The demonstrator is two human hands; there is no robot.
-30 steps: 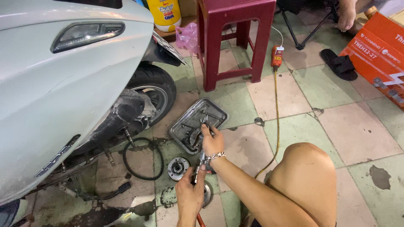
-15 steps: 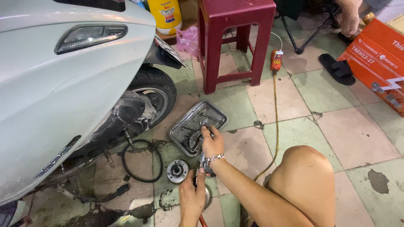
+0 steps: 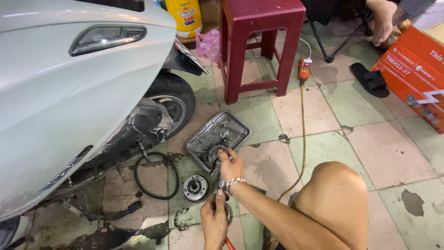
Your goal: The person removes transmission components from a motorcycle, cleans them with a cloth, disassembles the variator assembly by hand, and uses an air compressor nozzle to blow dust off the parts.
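Nearest the camera, the left hand [image 3: 214, 223] is curling its fingers around a round metal part [image 3: 227, 213] on the floor, with a red-handled tool [image 3: 228, 242] poking out just below it. Just beyond, the right hand [image 3: 230, 165], wearing a chain bracelet, is closing its fingers on a small metal piece [image 3: 221, 155] at the near edge of one metal tray [image 3: 237, 128], which is holding several small bolts and parts. One round clutch-like disc [image 3: 195, 188] is lying left of the hands, and one black rubber belt [image 3: 156, 176] is looping on the tiles beside it. One white scooter [image 3: 69, 97] is filling the left side. Farther off, one red plastic stool [image 3: 259, 44] is standing, one yellow cord [image 3: 303, 129] is running past it, one black sandal [image 3: 370, 79] is lying near one orange box [image 3: 414, 69], and another person's hand [image 3: 384, 23] is reaching down.
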